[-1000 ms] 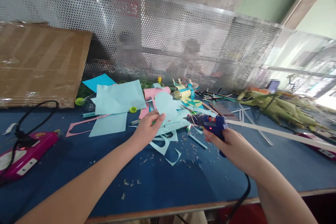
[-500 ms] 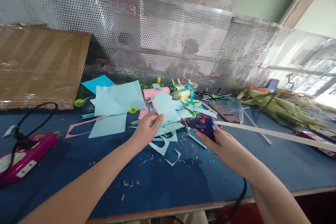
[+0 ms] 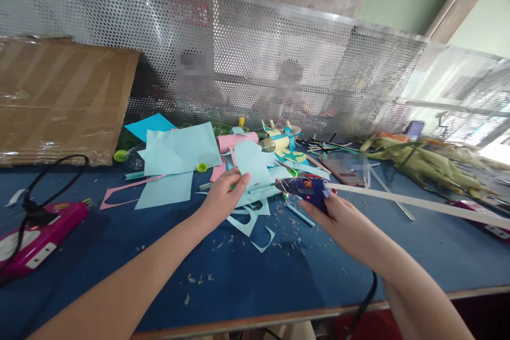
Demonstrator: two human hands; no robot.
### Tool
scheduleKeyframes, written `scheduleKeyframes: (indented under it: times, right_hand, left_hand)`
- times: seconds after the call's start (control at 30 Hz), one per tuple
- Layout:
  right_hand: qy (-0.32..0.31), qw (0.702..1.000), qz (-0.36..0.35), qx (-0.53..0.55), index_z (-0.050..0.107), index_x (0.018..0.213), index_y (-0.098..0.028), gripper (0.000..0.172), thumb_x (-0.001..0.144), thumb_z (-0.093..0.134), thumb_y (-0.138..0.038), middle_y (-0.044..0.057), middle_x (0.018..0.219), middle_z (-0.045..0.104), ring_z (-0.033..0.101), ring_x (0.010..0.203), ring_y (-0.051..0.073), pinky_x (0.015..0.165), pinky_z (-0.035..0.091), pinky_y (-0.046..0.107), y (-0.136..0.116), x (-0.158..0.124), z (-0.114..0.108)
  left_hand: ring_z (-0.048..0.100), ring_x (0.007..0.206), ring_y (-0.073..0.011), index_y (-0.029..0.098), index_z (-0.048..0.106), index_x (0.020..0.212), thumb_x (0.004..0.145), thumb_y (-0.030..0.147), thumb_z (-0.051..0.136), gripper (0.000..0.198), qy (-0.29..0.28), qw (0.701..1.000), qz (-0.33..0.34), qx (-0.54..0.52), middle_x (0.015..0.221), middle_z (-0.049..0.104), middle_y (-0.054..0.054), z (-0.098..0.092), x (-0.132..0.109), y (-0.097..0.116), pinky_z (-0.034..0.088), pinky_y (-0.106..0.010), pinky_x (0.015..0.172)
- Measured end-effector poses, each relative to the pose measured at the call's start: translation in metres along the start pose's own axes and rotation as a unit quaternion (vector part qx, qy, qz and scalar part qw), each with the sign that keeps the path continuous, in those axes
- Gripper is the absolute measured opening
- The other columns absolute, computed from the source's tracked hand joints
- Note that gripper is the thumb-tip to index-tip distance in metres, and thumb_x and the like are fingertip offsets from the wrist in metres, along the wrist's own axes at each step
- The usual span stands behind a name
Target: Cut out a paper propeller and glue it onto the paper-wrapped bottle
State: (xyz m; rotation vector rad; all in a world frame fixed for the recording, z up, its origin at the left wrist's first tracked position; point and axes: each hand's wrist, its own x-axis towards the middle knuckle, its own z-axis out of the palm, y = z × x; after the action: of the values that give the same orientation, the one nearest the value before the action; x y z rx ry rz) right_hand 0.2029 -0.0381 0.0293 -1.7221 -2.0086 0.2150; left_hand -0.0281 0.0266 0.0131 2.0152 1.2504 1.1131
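Note:
My left hand (image 3: 223, 195) pinches the edge of a light blue cut paper piece (image 3: 252, 159) with a rounded top. A blue glue gun (image 3: 313, 192) is gripped in my right hand (image 3: 338, 218), its nozzle pointing left toward the lower part of that paper. A long white glue stick (image 3: 402, 200) extends from the back of the gun to the right. Beneath and around the held piece lie light blue paper scraps (image 3: 245, 220). Large light blue sheets (image 3: 179, 149) lie to the left, with a green bottle cap (image 3: 202, 168) on them.
Behind stand a pink roll (image 3: 238, 141) and a yellow-wrapped bottle (image 3: 277, 142). A phone (image 3: 346, 172) and corn husks (image 3: 426, 164) are to the right. Cardboard (image 3: 64, 101) and a magenta power strip (image 3: 48, 236) are at left. A perforated metal screen (image 3: 247, 53) runs behind.

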Motion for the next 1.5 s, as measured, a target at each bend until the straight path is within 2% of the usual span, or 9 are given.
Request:
scheduleKeyframes:
  times: [0.13,0.23,0.53,0.77,0.97,1.17,1.27,1.4,1.5]
  right_hand:
    - [-0.005,1.000,-0.010,0.007,0.059,0.093,-0.020,0.032,0.088,0.041,-0.046,0.009,0.082,0.068,0.064,0.079,0.027,0.067,0.048,0.033,-0.002,0.000,0.002]
    - [-0.003,0.999,-0.028,0.016,0.059,0.092,-0.019,0.030,0.089,0.041,-0.043,0.010,0.086,0.068,0.065,0.083,0.027,0.071,0.049,0.034,-0.006,-0.002,0.004]
    - [-0.021,0.997,-0.063,0.040,0.059,0.086,-0.020,0.026,0.089,0.044,-0.042,0.009,0.086,0.066,0.063,0.082,0.025,0.071,0.049,0.032,-0.026,-0.001,0.004]
    - [-0.038,0.996,-0.075,0.044,0.059,0.094,-0.020,0.028,0.090,0.043,-0.043,0.010,0.091,0.066,0.063,0.087,0.026,0.074,0.048,0.033,-0.027,0.001,0.001]
    - [-0.013,0.998,-0.058,-0.002,0.060,0.086,-0.021,0.030,0.089,0.043,-0.046,0.007,0.077,0.065,0.064,0.075,0.025,0.066,0.048,0.031,-0.016,0.003,0.000]
    - [-0.026,0.999,-0.023,-0.019,0.052,0.073,-0.023,0.032,0.088,0.040,-0.048,0.006,0.068,0.062,0.062,0.065,0.024,0.058,0.047,0.031,-0.008,0.006,-0.006]
    - [-0.019,1.000,-0.014,-0.007,0.049,0.069,-0.023,0.032,0.086,0.040,-0.048,0.006,0.065,0.062,0.063,0.067,0.024,0.060,0.047,0.032,-0.005,0.006,-0.009]
    - [-0.032,0.998,0.030,0.051,0.054,0.070,-0.022,0.032,0.083,0.044,-0.050,0.007,0.069,0.067,0.066,0.073,0.026,0.063,0.050,0.034,0.002,0.007,-0.012]
    - [-0.063,0.977,0.095,0.183,0.060,0.077,-0.019,0.037,0.083,0.048,-0.053,0.008,0.077,0.070,0.067,0.078,0.025,0.068,0.053,0.034,0.010,0.005,-0.013]
  left_hand:
    - [0.055,0.080,-0.0211,0.020,0.049,0.056,0.088,0.044,0.037,0.042,-0.008,1.000,0.005,-0.017,0.076,0.053,-0.005,0.000,0.000,-0.001,0.044,-0.031,0.071]
    - [0.054,0.076,-0.0205,0.019,0.052,0.059,0.088,0.044,0.037,0.041,-0.001,1.000,0.003,-0.007,0.074,0.053,-0.004,0.000,0.000,-0.001,0.044,-0.030,0.069]
    - [0.048,0.066,-0.0169,0.020,0.032,0.052,0.088,0.042,0.038,0.042,0.019,1.000,0.008,0.010,0.067,0.044,-0.001,0.000,0.000,0.002,0.040,-0.029,0.064]
    - [0.049,0.066,-0.0170,0.021,0.030,0.052,0.088,0.043,0.037,0.043,0.014,1.000,0.005,0.008,0.067,0.043,-0.001,0.000,-0.001,0.003,0.040,-0.029,0.065]
    - [0.051,0.069,-0.0186,0.020,0.033,0.053,0.088,0.043,0.037,0.042,0.007,1.000,0.002,0.004,0.070,0.047,-0.002,0.000,-0.002,0.003,0.041,-0.030,0.066]
    - [0.052,0.072,-0.0202,0.021,0.032,0.051,0.088,0.044,0.037,0.044,0.004,1.000,-0.007,0.001,0.071,0.050,-0.004,-0.001,-0.001,0.003,0.042,-0.030,0.068]
    - [0.052,0.075,-0.0208,0.021,0.031,0.051,0.088,0.044,0.037,0.044,0.001,1.000,-0.006,-0.002,0.072,0.050,-0.004,-0.001,-0.001,0.003,0.042,-0.030,0.069]
    - [0.053,0.082,-0.0226,0.021,0.036,0.053,0.089,0.045,0.035,0.043,0.004,1.000,0.006,0.010,0.074,0.051,-0.004,0.000,-0.001,0.002,0.043,-0.030,0.071]
    - [0.052,0.076,-0.0213,0.021,0.039,0.057,0.089,0.045,0.036,0.040,0.013,0.999,0.002,0.033,0.071,0.051,-0.003,0.000,-0.001,0.000,0.043,-0.029,0.068]
